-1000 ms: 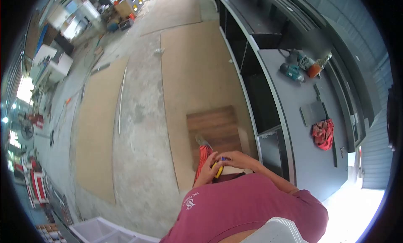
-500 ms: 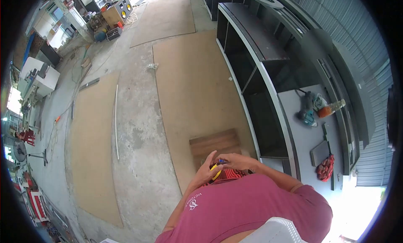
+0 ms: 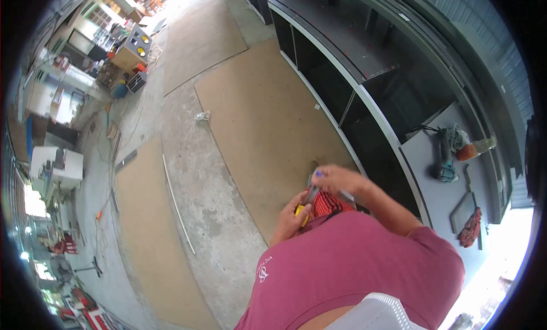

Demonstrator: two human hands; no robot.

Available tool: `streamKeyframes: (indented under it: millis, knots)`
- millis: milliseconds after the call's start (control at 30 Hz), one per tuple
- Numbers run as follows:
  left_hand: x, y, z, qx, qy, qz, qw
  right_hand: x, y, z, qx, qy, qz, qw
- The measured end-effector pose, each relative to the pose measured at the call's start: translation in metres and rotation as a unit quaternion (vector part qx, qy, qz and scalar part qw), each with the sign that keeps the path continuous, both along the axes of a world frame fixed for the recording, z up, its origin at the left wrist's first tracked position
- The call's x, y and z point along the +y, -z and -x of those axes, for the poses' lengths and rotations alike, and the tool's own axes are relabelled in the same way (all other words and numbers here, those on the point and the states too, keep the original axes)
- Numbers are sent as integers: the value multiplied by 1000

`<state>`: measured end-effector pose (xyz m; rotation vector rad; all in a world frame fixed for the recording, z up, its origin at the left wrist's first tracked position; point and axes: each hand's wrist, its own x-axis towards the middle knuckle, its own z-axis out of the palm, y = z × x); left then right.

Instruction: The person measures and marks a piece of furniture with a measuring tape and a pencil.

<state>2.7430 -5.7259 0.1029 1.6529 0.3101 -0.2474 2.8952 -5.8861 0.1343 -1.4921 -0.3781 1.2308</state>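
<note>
My left hand (image 3: 288,218) is low in front of my body, closed around a yellow hand tool (image 3: 304,214) whose exact kind I cannot make out. A blurred grey strip (image 3: 311,192) rises from beside it toward my right hand. My right hand (image 3: 341,181) is higher and further right, its fingers pinched on a small thing with a blue end (image 3: 319,174), smeared by motion. Red-and-black striped cloth (image 3: 329,203) shows just below the hands, above the hem of the maroon shirt (image 3: 353,256).
A large tan board (image 3: 256,113) lies on the concrete floor (image 3: 211,176), with another board (image 3: 154,227) to the left. On the right stands a long black cabinet frame (image 3: 364,96). A teal power drill (image 3: 447,167) and an orange-filled bottle (image 3: 476,149) lie on a grey panel (image 3: 424,159).
My hands have moved apart and to the right, the right hand higher. The brown wood-grain board in front of them has gone from view. My view has turned.
</note>
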Motion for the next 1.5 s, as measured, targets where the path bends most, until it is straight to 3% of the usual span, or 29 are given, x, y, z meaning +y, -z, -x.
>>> streamKeyframes:
  millis: [100,167,233,300,367,467,700,867,1000,1033,1100,1300,1367,1500]
  knots:
    - [32,15,-75,17,-18,4,1000,17,-16,-89,-2,14,-18,1000]
    - [47,32,-118,89,-7,-12,996,24,-22,-136,-13,3,-10,1000]
    - [56,17,-170,93,14,-10,996,30,-24,-179,-76,-66,-12,995]
    - [64,12,-220,88,30,-6,996,30,-21,-215,-125,-53,-18,991]
    - [69,19,-263,-28,60,-115,991,25,-21,-245,-175,-40,-21,984]
    - [67,25,-319,-96,92,-130,983,15,-18,-281,-257,17,39,966]
    - [67,23,-449,-90,277,-238,927,-5,6,-337,-262,130,170,941]
    - [75,41,-546,-115,375,-273,879,-4,32,-373,-339,305,268,849]
    - [101,51,-634,-101,461,-280,836,-22,51,-407,-304,450,300,784]
    - [112,59,-657,-104,470,-318,817,-28,60,-413,-232,498,308,776]
    - [130,67,-704,-112,495,-349,788,-41,81,-420,-239,560,325,723]
    - [150,72,-841,-121,581,-435,678,-76,174,-405,-153,687,314,637]
    - [154,84,-881,-211,579,-453,644,-78,187,-400,-127,712,323,610]
    - [154,86,-953,-217,606,-464,609,-67,200,-404,-75,735,364,567]
